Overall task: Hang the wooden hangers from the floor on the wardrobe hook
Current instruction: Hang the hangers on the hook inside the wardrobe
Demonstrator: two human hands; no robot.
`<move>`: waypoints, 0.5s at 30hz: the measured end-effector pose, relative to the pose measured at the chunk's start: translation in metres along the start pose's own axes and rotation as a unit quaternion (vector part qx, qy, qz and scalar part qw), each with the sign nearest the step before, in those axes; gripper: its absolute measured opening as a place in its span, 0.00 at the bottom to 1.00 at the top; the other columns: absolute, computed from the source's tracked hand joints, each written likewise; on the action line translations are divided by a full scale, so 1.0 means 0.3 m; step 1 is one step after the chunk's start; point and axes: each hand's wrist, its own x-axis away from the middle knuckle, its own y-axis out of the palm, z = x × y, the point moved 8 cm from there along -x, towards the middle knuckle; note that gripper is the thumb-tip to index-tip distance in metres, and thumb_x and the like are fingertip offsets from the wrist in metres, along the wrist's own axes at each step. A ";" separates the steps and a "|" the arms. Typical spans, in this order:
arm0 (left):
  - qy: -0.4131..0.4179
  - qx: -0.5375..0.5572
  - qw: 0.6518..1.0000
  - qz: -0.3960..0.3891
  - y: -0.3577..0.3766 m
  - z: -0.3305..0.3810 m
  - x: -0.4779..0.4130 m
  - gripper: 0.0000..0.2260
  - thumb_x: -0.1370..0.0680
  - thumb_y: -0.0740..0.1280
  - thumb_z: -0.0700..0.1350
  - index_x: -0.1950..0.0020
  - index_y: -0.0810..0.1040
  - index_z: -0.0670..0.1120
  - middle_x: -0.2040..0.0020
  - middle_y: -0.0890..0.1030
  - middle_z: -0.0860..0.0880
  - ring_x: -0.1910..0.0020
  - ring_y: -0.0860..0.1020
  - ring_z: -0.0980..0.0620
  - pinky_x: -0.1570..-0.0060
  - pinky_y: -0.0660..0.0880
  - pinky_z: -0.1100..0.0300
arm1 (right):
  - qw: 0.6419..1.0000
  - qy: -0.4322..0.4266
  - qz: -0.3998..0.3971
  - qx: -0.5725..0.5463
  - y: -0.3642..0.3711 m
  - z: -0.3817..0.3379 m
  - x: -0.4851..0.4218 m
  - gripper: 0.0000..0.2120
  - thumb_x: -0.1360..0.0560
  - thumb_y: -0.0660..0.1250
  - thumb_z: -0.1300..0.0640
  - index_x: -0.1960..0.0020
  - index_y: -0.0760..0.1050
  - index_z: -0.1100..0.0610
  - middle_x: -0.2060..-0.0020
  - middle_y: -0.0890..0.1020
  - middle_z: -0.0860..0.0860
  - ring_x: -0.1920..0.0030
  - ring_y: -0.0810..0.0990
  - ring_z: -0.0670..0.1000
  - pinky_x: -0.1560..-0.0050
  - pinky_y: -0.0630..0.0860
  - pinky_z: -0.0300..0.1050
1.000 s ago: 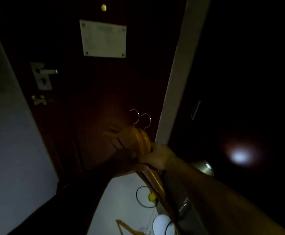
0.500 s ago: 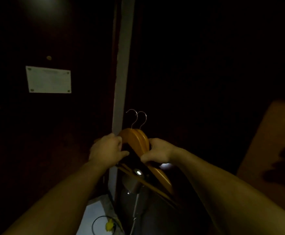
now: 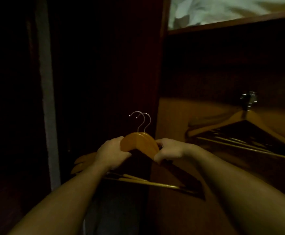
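Observation:
Two wooden hangers (image 3: 139,143) with silver wire hooks are stacked together, upright, at the centre of the dim head view. My left hand (image 3: 112,154) grips their left shoulder and my right hand (image 3: 169,150) grips their right shoulder. Their lower bars run down to the right under my right forearm. Inside the open wardrobe on the right, several more wooden hangers (image 3: 240,126) hang from a metal wardrobe hook (image 3: 248,99). The held hangers are left of and lower than that hook.
A dark wooden wardrobe side panel (image 3: 157,82) stands just behind the held hangers. A shelf (image 3: 231,24) with white bedding (image 3: 206,9) sits at the top right. A pale wall strip (image 3: 45,82) runs down the left. The scene is very dark.
My view has swung right from the door to the open wardrobe. My left hand joined the right on the hangers, which are now held square in front of me.

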 end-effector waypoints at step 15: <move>0.140 0.112 0.977 -0.113 0.507 0.739 -0.094 0.12 0.27 0.74 0.49 0.46 0.76 0.52 0.59 0.78 0.52 0.61 0.79 0.51 0.58 0.74 0.55 | 0.952 0.145 0.271 -0.006 -0.385 0.542 0.588 0.35 0.29 0.75 0.58 0.26 0.63 0.49 0.41 0.74 0.49 0.42 0.76 0.53 0.41 0.77 0.53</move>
